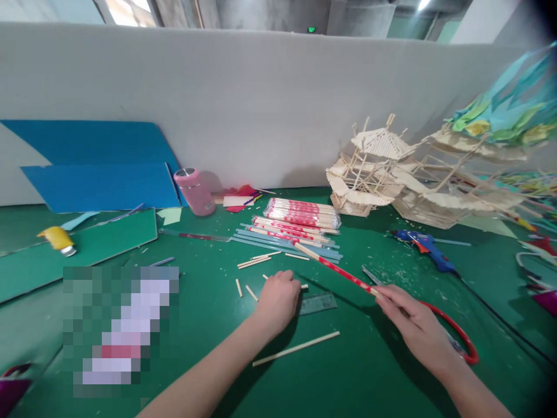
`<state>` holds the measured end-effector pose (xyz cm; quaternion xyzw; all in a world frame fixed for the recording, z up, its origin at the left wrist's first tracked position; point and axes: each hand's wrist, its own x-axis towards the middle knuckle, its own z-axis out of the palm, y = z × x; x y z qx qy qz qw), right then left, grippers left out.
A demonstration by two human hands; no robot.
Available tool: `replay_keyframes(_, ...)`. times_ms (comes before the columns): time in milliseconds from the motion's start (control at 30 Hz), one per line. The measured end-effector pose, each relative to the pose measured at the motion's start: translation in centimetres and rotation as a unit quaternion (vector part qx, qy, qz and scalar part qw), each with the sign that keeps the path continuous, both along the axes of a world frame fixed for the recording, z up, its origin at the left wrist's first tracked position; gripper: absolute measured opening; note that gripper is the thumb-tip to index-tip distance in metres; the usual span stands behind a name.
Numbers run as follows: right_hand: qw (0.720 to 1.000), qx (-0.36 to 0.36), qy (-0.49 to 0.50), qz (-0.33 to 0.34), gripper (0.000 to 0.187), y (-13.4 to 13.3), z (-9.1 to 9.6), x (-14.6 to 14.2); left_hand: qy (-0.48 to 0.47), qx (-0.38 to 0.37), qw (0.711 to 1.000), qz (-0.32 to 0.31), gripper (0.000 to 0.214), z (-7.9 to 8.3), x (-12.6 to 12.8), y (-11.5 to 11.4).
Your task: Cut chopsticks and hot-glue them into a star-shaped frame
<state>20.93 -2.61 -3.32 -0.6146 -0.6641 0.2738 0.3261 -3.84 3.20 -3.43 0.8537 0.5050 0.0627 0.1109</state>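
My right hand (413, 325) grips one end of chopsticks in a red and white paper wrapper (343, 274), which slant up and left over the table. Under that hand lie scissors with red handles (467, 342). My left hand (281, 299) rests low over the table with its fingers curled; whatever is in them is hidden. Short cut stick pieces (251, 293) lie around it, and a clear ruler (318, 303) sits just to its right. A longer bare stick (296, 349) lies nearer to me.
Wrapped chopstick bundles (302, 213) and blue-grey strips (287, 244) lie ahead. A blue glue gun (424, 247) with a cord is at right, before stick-built pavilion models (383, 174). A pink cup (195, 191), blue boards (104, 186) and a yellow tool (58, 239) are at left.
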Motion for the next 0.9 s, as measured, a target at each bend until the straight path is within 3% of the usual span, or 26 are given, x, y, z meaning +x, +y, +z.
replay_keyframes(367,1.000,0.006,0.003,0.019,0.027,0.0,-0.2,-0.5,-0.051,0.017,0.999,-0.011,0.014,-0.4,0.4,0.1)
replay_keyframes(600,1.000,0.013,-0.006,0.018,0.028,0.2,-0.3,-0.2,-0.119,0.055,0.990,-0.051,0.027,-0.9,-4.4,0.4)
replay_keyframes(733,1.000,0.006,-0.002,0.016,0.028,0.2,-0.4,-0.1,-0.094,0.071,0.987,-0.109,0.030,-1.7,-7.3,0.5)
replay_keyframes(900,1.000,0.003,-0.001,0.018,0.028,0.3,-0.4,-0.4,-0.058,0.132,0.982,-0.120,0.027,-2.4,-9.0,1.4)
